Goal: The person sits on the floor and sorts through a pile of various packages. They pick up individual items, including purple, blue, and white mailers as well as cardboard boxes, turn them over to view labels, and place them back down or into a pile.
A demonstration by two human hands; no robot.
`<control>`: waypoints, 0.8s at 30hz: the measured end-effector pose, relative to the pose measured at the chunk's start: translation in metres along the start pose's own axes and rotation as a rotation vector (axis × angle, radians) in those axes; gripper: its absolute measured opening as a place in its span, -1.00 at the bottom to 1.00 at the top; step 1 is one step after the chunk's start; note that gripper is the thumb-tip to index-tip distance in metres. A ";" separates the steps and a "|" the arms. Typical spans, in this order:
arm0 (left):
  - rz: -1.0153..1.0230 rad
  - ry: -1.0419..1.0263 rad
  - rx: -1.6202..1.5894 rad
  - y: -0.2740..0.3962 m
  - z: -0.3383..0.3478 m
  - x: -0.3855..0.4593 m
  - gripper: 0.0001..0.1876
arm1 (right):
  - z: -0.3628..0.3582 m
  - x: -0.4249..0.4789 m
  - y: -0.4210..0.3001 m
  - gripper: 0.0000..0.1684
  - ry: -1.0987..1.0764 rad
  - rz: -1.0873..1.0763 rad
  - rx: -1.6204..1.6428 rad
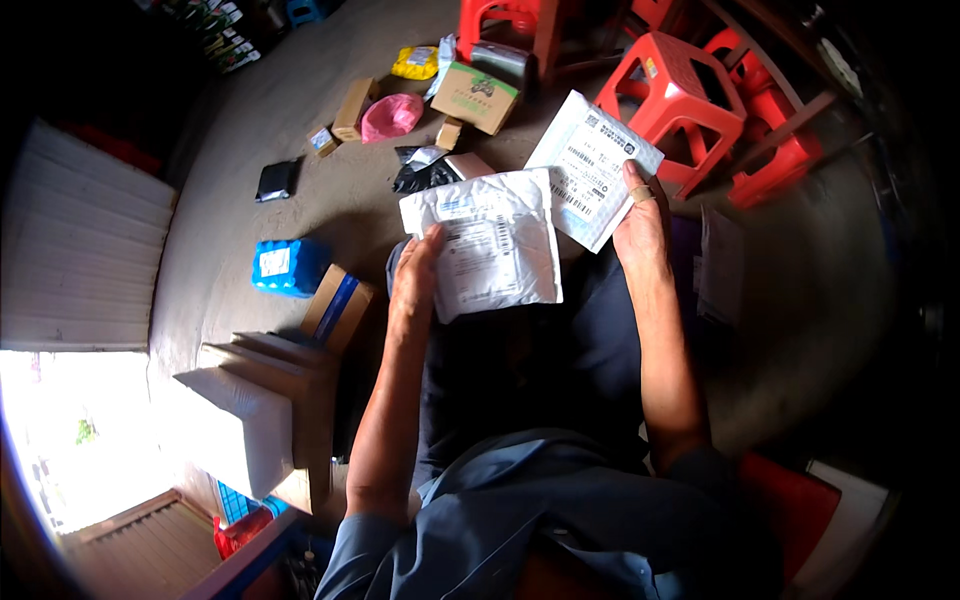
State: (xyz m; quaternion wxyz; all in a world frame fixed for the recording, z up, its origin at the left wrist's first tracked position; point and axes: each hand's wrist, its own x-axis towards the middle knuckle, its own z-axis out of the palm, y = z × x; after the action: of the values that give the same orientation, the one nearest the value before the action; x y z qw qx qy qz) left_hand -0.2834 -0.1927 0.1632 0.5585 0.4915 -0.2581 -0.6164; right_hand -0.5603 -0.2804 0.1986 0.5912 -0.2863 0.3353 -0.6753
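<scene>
My left hand (417, 271) grips the left edge of a white padded mailing envelope (495, 244) with a printed label, its thumb on top. My right hand (643, 221) pinches the right side of a bubble mailer (589, 169) with a barcoded label; a ring is on one finger. The two mailers are above my lap, the left one's upper right corner close to the other. Whether they touch is hard to tell. Beyond them on the floor lie a black plastic parcel (421, 178), a cardboard box with a green print (475, 97) and a pink bag parcel (391, 117).
Red plastic stools (675, 97) stand at the upper right. At left are a blue wrapped pack (289, 266), a small black parcel (277, 180), a blue-taped carton (337, 307) and stacked boxes beside a white box (240, 427). A yellow parcel (415, 62) lies farther off.
</scene>
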 end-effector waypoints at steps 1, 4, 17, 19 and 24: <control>0.004 0.021 0.020 0.004 0.004 -0.002 -0.54 | -0.001 0.001 -0.008 -0.48 0.008 -0.030 -0.003; 0.030 0.033 0.016 0.006 0.010 -0.006 -0.54 | -0.006 0.000 -0.023 -0.49 0.034 -0.062 -0.018; 0.109 0.135 0.005 -0.009 0.002 0.000 -0.51 | -0.008 -0.022 -0.023 -0.49 -0.015 0.023 0.197; 0.091 0.155 -0.013 -0.005 0.009 -0.006 -0.51 | -0.006 -0.032 -0.007 -0.48 0.025 0.050 0.191; 0.079 0.133 -0.108 -0.001 0.012 -0.013 -0.47 | -0.016 -0.047 0.027 -0.52 0.053 0.110 0.245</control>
State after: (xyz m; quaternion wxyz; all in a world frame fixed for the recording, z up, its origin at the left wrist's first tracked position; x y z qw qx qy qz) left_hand -0.2958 -0.1824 0.1707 0.6239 0.4898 -0.2059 -0.5731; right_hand -0.5503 -0.2337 0.1679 0.6488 -0.1750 0.2810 -0.6852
